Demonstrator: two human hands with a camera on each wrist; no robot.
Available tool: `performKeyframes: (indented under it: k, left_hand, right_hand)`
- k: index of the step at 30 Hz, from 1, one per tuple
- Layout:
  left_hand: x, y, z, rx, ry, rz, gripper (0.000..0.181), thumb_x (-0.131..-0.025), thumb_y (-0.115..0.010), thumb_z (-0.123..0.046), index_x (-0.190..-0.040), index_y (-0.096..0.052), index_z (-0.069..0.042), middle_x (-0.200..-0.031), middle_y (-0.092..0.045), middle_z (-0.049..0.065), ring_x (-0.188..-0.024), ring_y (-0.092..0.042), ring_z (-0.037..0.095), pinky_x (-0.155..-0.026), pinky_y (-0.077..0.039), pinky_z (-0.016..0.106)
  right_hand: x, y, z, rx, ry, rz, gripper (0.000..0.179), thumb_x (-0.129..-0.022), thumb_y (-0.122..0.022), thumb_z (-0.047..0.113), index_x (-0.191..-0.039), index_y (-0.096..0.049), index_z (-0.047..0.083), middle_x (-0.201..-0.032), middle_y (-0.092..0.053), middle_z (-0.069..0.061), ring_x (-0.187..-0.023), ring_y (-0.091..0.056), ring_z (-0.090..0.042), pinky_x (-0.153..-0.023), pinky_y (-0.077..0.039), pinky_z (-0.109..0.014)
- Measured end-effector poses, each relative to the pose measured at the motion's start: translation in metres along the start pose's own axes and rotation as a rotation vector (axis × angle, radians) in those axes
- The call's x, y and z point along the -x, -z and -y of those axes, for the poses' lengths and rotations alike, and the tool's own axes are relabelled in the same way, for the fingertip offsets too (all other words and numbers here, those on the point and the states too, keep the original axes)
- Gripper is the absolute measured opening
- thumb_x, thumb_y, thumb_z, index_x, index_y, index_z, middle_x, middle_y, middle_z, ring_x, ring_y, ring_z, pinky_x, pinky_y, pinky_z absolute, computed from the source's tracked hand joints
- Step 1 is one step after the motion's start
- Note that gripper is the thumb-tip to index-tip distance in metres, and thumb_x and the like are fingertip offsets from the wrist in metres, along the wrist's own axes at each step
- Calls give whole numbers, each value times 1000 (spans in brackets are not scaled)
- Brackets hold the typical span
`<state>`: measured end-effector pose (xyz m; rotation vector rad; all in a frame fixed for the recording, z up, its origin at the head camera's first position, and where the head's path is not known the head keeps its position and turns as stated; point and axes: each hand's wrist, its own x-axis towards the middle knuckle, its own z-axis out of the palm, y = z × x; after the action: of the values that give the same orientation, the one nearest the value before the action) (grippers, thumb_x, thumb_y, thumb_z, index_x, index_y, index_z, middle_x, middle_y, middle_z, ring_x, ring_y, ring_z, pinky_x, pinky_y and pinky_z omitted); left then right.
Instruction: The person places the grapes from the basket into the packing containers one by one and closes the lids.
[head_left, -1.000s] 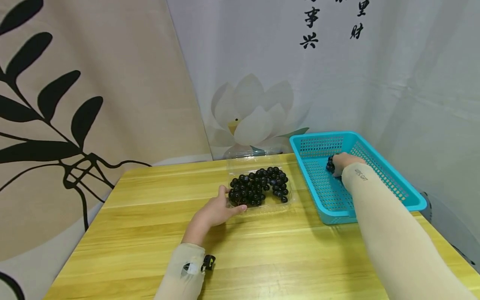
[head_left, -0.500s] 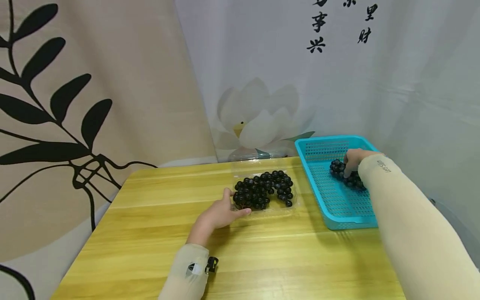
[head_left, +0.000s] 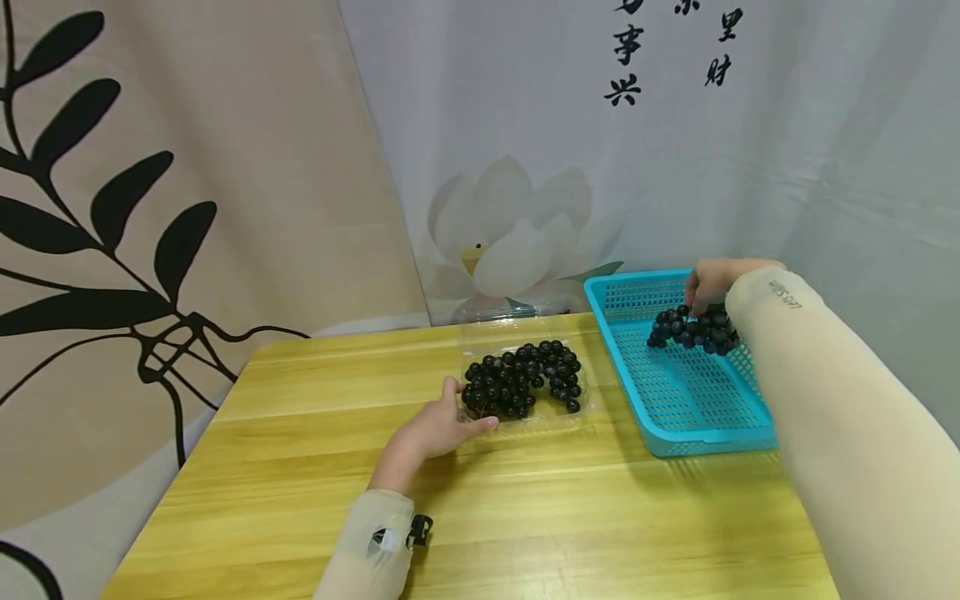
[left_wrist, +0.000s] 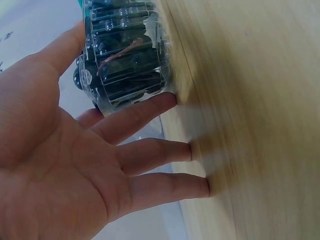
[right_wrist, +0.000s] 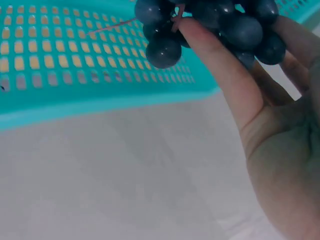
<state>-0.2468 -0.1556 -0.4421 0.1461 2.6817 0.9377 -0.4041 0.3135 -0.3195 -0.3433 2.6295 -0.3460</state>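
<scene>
In the head view my left hand [head_left: 435, 425] is at the near left corner of a clear plastic box [head_left: 534, 423], which holds a bunch of dark grapes [head_left: 517, 379]. The left wrist view has the thumb and a finger at the box's wall [left_wrist: 125, 50]. The other fingers are fairly straight, their tips against the table. Over the blue mesh basket [head_left: 675, 440] my right hand [head_left: 716, 283] grips another bunch of grapes [head_left: 693, 333] from above. Seen from the right wrist, the thumb presses beside the reddish stem [right_wrist: 177, 17] and the fingers go behind the grapes.
The wooden table [head_left: 315, 417] carries the box in its middle and the basket at its far right. The box's clear lid [head_left: 506, 325] stands up at the back. A printed curtain [head_left: 525, 125] hangs behind the table's far edge.
My right hand has risen and moved toward the basket's back right, and more of the bunch now shows, lifted with it. The left hand stays at the box.
</scene>
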Motion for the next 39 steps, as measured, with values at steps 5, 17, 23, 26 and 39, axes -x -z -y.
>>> performKeyframes:
  k: [5, 17, 23, 26, 39]
  left_hand:
    - [-1, -2, 0, -4, -1, 3, 87, -98, -69, -61, -156, -26, -12, -148, -61, 31, -133, -61, 49, -114, -49, 63]
    - [-1, -2, 1, -18, 1, -6, 87, -99, -68, -61, -156, -27, -12, -144, -63, 30, -130, -63, 49, -112, -51, 63]
    - [-2, -3, 1, -19, -1, -7, 86, -98, -68, -61, -156, -27, -12, -144, -63, 31, -130, -63, 48, -111, -51, 63]
    - [-1, -3, 1, -23, 3, -9, 87, -98, -68, -62, -157, -27, -13, -144, -63, 30, -129, -64, 48, -111, -52, 62]
    - [-2, -4, 1, -12, 3, -6, 86, -98, -68, -63, -156, -27, -14, -144, -62, 31, -129, -64, 47, -111, -52, 62]
  right_hand:
    - [12, 13, 10, -62, -34, 13, 23, -101, -65, 7, -122, -69, -2, -142, -59, -31, -119, -58, -45, -75, -66, -46]
    - [23, 29, 25, -77, -60, 26, 24, -100, -65, 6, -123, -69, 0, -147, -54, -32, -129, -49, -48, -70, -66, -44]
    - [32, 38, 34, -29, -78, 32, 21, -102, -65, 10, -121, -68, 5, -143, -59, -26, -121, -52, -43, -71, -66, -43]
    - [36, 42, 42, 2, -78, 41, 17, -103, -64, 11, -119, -67, 5, -135, -62, -21, -115, -55, -39, -71, -65, -43]
    - [43, 45, 65, 41, -18, 83, 21, -103, -63, 10, -123, -65, 3, -138, -66, -21, -100, -68, -32, -73, -66, -41]
